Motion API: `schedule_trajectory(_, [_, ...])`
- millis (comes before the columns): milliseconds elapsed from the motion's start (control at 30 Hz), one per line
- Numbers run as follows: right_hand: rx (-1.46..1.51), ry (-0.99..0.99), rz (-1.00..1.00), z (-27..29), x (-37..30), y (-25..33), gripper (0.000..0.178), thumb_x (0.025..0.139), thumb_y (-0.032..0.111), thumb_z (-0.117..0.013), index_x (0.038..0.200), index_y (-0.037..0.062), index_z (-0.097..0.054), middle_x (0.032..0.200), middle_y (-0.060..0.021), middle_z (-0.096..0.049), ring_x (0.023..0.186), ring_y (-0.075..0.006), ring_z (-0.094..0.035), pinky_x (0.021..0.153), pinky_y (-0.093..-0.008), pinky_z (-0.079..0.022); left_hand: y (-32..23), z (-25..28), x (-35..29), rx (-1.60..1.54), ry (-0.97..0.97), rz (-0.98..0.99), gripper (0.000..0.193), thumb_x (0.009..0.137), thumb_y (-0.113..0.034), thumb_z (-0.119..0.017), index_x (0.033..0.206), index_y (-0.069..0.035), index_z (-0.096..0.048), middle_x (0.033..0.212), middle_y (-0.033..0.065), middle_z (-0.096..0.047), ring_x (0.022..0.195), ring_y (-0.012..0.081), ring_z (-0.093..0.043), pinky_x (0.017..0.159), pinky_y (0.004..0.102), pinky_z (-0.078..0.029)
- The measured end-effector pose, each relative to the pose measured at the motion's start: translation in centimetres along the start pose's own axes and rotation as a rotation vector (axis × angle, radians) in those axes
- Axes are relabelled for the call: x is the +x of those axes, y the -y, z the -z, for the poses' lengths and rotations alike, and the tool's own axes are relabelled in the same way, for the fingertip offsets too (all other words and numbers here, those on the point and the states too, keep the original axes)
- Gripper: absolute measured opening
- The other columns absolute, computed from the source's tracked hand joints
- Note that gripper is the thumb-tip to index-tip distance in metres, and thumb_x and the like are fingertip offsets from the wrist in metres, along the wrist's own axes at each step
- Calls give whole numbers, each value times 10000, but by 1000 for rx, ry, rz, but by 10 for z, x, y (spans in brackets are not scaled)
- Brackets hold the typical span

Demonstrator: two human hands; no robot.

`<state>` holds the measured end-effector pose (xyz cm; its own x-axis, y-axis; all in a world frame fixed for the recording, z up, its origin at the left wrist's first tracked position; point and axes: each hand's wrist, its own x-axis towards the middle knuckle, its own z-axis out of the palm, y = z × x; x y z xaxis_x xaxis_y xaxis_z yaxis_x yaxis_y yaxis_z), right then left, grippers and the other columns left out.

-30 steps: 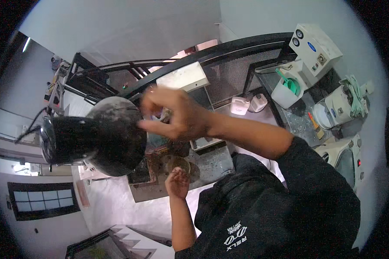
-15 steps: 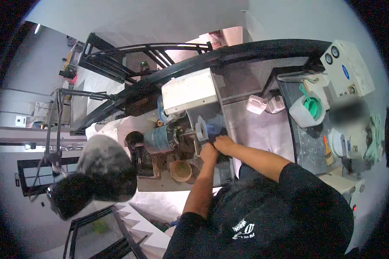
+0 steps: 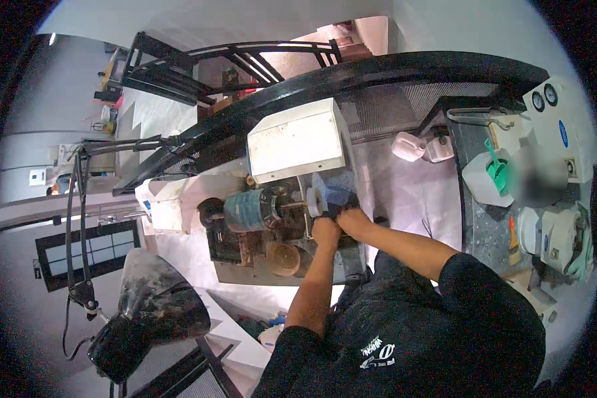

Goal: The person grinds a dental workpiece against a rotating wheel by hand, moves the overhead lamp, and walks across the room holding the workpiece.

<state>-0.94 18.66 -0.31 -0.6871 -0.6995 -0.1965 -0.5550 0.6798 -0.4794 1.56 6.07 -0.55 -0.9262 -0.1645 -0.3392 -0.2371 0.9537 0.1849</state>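
Observation:
A blue-green bench motor (image 3: 243,211) lies on the worktable, its shaft pointing right toward a pale wheel (image 3: 314,201). Over the wheel's far side stands a white boxy hood (image 3: 293,149), with a bluish surface (image 3: 336,188) beneath it. My left hand (image 3: 326,231) is closed just at the near side of the wheel. Close beside it, my right hand (image 3: 353,222) is closed too, fingers curled toward the wheel. Whatever the fingers hold is hidden, and contact with the wheel cannot be made out. A brown round bowl (image 3: 283,257) sits left of my left forearm.
A dusty lamp (image 3: 159,298) on a jointed arm hangs at left. To the right, a side bench (image 3: 477,222) carries a white tub (image 3: 481,180) with a green scoop, a brush (image 3: 513,244) and a white machine with gauges (image 3: 556,126). White jugs (image 3: 409,146) stand beyond the table.
The whole view has shifted, so the lamp appears lower and the side bench farther right. Both hands stay closed together by the wheel.

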Motion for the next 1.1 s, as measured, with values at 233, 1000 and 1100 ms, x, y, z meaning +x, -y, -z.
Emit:
schedule_trajectory(233, [132,-214,-91,2,-8,-5,120,749,108,-552,806,12,-597,760,-174,-604,742,-334,-612,654,-392,-498,5,36,-61,-420,-103,-153,152,758,-170,-562,728,-20,-558,677,152,-609,608,340,-586,561,433,-461])
schedule_trajectory(1000, [1777,3,-85,68,-26,329,249,808,73,-631,1029,-35,-592,911,-102,-629,779,-157,-613,713,-264,-504,286,146,-210,-2271,371,-134,221,832,-93,-439,1031,-40,-520,836,151,-600,578,184,-519,521,341,-450])
schedule_trajectory(1100, [1704,38,-60,75,3,373,221,813,42,-610,1021,-34,-598,925,-113,-638,792,-151,-616,712,-260,-498,320,156,-219,-2419,443,-266,325,851,-179,-422,1092,19,-513,1006,192,-591,847,261,-573,671,388,-478])
